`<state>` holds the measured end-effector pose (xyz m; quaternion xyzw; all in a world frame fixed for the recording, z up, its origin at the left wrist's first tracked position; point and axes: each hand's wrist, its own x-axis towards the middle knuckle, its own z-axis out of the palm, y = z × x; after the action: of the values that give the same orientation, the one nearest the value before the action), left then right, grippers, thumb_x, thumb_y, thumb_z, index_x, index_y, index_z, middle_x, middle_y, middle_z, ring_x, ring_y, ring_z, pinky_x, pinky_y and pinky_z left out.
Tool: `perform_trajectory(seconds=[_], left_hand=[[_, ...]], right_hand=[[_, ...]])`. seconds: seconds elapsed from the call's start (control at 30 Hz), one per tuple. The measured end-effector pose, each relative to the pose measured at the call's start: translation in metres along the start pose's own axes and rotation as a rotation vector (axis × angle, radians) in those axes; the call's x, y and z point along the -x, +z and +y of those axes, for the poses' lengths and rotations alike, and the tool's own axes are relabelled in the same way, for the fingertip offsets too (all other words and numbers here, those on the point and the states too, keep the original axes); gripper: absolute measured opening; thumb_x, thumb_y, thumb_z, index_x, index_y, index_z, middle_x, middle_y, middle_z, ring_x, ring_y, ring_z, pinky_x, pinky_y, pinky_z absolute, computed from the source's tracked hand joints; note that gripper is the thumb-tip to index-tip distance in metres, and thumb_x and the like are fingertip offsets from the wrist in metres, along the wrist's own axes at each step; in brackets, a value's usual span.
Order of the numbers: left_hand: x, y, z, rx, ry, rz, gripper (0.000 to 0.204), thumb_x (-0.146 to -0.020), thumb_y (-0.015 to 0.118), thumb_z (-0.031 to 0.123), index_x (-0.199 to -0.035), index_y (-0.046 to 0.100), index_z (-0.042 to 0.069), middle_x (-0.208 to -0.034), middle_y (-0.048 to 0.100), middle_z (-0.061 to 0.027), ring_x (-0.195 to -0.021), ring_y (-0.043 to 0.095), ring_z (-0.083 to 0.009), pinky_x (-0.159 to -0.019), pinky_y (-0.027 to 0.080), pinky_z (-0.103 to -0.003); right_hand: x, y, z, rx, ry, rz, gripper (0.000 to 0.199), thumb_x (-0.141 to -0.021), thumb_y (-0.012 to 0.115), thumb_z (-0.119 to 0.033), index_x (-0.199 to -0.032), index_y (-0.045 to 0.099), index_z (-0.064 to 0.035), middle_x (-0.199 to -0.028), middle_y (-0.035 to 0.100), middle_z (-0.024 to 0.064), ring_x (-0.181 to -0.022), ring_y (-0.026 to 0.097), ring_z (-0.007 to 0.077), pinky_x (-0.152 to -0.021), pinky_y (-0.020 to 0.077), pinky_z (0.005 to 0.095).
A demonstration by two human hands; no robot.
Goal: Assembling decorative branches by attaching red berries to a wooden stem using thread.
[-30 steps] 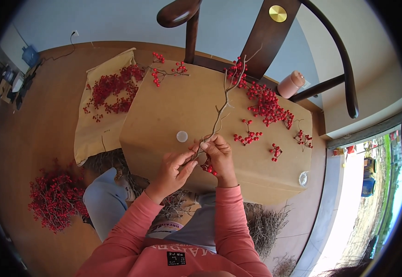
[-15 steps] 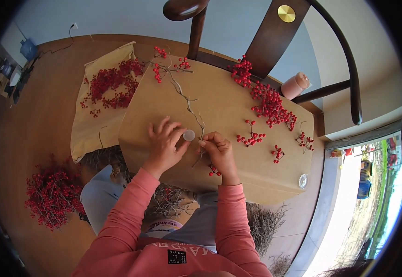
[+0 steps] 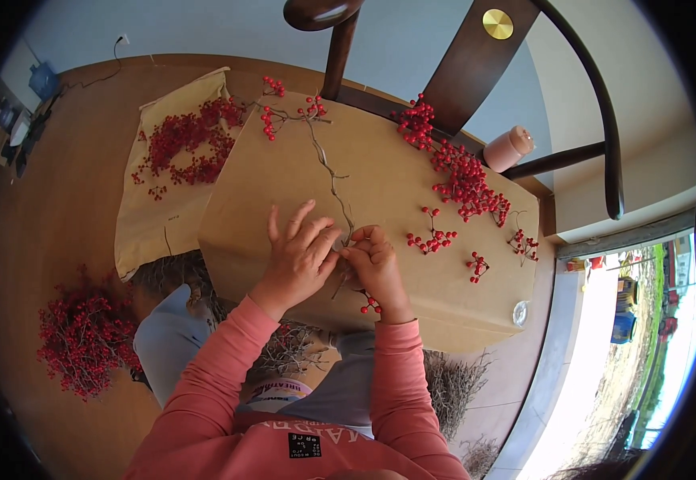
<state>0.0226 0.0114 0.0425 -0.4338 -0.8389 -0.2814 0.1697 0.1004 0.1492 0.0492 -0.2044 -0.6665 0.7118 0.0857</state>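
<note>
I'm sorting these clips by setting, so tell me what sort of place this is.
Likely an indoor handicraft workspace: red berry sprigs lie on a tan work surface by a dark wooden chair, and a berried bundle sits on the floor.

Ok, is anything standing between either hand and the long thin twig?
Nothing visible does. The right hand pinches the twig toward its near end, and the left hand is right beside that spot. The fingertips crowd together there, so whether the left ones touch the twig can't be told.
</note>
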Motion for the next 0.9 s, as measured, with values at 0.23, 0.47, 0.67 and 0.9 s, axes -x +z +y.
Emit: perform_trajectory(seconds=[0.23, 0.47, 0.67, 0.9], left_hand=[[-0.001, 0.000, 0.000, -0.014, 0.052, 0.010, 0.033, -0.071, 0.071, 0.018, -0.103, 0.063, 0.012, -0.110, 0.056, 0.0003, -0.122, 0.043, -0.0272, -0.104, 0.016, -0.061], [0.008, 0.011, -0.015, 0.087, -0.085, -0.015, 0.037, -0.073, 0.071, 0.019, -0.107, 0.061, 0.011, -0.113, 0.056, -0.0012, -0.122, 0.044, -0.0292, -0.102, 0.018, -0.062], [0.013, 0.022, -0.023, -0.020, -0.142, -0.025, 0.043, -0.075, 0.070, 0.023, -0.114, 0.058, 0.010, -0.118, 0.054, -0.0040, -0.121, 0.044, -0.0303, -0.101, 0.020, -0.062], [0.016, 0.019, -0.029, 0.032, -0.129, -0.094, 0.056, -0.077, 0.069, 0.031, -0.125, 0.051, 0.008, -0.124, 0.053, -0.0058, -0.122, 0.043, -0.0298, -0.101, 0.021, -0.062]], right_hand=[[-0.002, -0.001, 0.001, 0.019, 0.011, 0.011, 0.018, -0.082, 0.055, 0.007, -0.095, 0.048, -0.0026, -0.067, 0.061, 0.0063, -0.050, 0.053, 0.0104, -0.050, 0.0430, 0.0191], [0.001, -0.012, -0.003, -0.374, -0.008, -0.058, 0.021, -0.084, 0.054, 0.008, -0.098, 0.046, -0.0044, -0.068, 0.060, 0.0099, -0.052, 0.057, 0.0166, -0.056, 0.0485, 0.0244], [0.006, -0.028, 0.002, -0.648, -0.061, -0.046, 0.020, -0.087, 0.054, 0.006, -0.101, 0.045, -0.0061, -0.068, 0.060, 0.0120, -0.053, 0.059, 0.0205, -0.059, 0.0513, 0.0311], [0.015, -0.068, 0.001, -0.757, -0.237, 0.032, 0.017, -0.089, 0.056, -0.002, -0.102, 0.047, -0.0071, -0.066, 0.059, 0.0111, -0.050, 0.057, 0.0199, -0.060, 0.0508, 0.0335]])
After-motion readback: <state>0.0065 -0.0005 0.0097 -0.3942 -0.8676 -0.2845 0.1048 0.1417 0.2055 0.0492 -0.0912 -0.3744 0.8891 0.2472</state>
